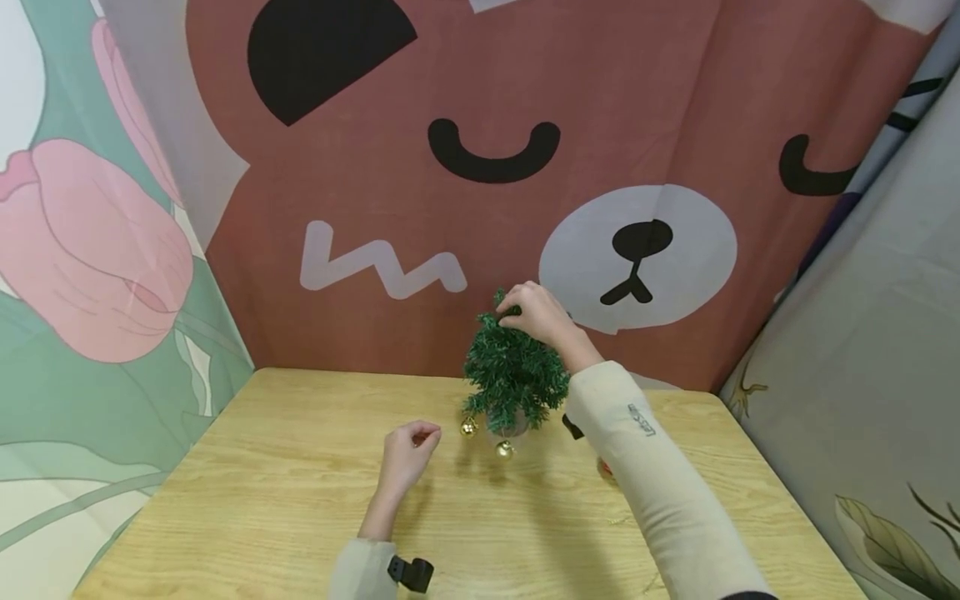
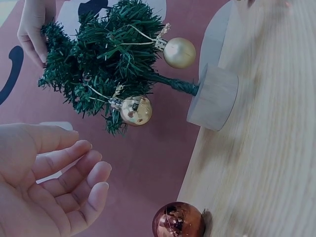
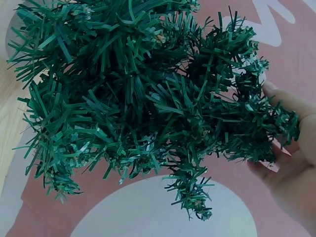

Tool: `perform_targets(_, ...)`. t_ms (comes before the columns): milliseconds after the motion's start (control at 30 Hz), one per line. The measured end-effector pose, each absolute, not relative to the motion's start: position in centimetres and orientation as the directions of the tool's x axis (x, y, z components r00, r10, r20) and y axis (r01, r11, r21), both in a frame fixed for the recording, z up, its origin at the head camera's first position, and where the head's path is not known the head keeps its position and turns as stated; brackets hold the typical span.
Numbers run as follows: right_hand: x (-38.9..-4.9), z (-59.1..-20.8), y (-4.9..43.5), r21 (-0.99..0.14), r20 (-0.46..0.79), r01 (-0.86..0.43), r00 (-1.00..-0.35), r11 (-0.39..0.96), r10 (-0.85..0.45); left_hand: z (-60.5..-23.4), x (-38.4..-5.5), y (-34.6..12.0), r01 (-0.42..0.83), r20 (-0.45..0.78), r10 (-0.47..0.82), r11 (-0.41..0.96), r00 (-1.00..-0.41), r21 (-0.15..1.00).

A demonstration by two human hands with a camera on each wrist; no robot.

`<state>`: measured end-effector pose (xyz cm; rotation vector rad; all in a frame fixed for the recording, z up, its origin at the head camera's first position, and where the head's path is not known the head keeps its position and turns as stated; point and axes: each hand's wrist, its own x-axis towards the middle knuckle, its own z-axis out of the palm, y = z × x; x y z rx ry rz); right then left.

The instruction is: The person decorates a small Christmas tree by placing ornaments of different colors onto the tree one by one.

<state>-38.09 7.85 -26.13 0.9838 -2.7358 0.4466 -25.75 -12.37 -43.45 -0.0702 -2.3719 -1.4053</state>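
A small green artificial Christmas tree (image 1: 513,371) stands on the table, its round base (image 2: 213,98) visible in the left wrist view. My right hand (image 1: 536,312) is at the treetop, thumb and fingers pinching the tip; the right wrist view shows the thumb (image 3: 284,96) on one side of it. Two gold ball ornaments hang from low branches: a shiny one (image 2: 136,109) and a duller one (image 2: 179,53). My left hand (image 1: 408,457) hovers left of the tree, fingers loosely curled, with nothing in it.
A shiny copper-coloured ball (image 2: 178,220) rests on the table in the left wrist view. Something red (image 1: 606,468) shows partly behind the right sleeve. Fine gold strings (image 1: 618,521) lie on the wooden table (image 1: 247,500). A printed bear curtain (image 1: 360,333) hangs behind.
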Motion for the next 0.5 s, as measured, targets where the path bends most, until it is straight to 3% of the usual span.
perform_targets(233,-37.8,-25.9,7.4,-0.214,0.216,-0.594,-0.803,0.776,-0.555,-43.5,-25.9,-12.7,0.228,0.347,-0.160,0.498,-0.924,0.837)
perform_targets(500,-37.8,-26.1,7.3,-0.192,0.213,-0.597,-0.800,0.779,-0.560,-44.2,-26.4,-13.8,0.184,0.298,-0.180,0.471,-0.937,0.863)
